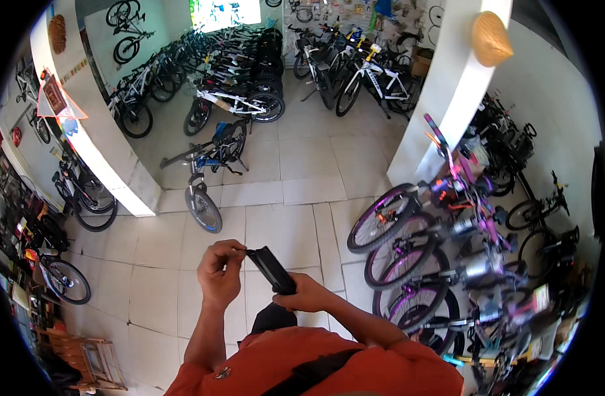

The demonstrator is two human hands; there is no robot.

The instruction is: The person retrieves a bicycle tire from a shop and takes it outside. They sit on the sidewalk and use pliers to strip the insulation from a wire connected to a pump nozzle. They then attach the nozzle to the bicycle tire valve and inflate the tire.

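Note:
In front of my red shirt, my right hand [303, 293] is wrapped round the lower end of a black oblong case-like object [270, 269], which tilts up and to the left. Its exact kind does not show. My left hand [221, 272] is closed in a pinch at the object's upper left end, where a small dark bit shows at the fingertips. Whether that bit belongs to the object I cannot tell.
A blue-and-black bicycle [210, 155] stands ahead on the tiled floor [276, 224]. Bicycles with purple parts [408, 264] crowd the right side. White pillars [428, 99] frame more bicycle rows behind. At lower left is a wooden chair [84, 356].

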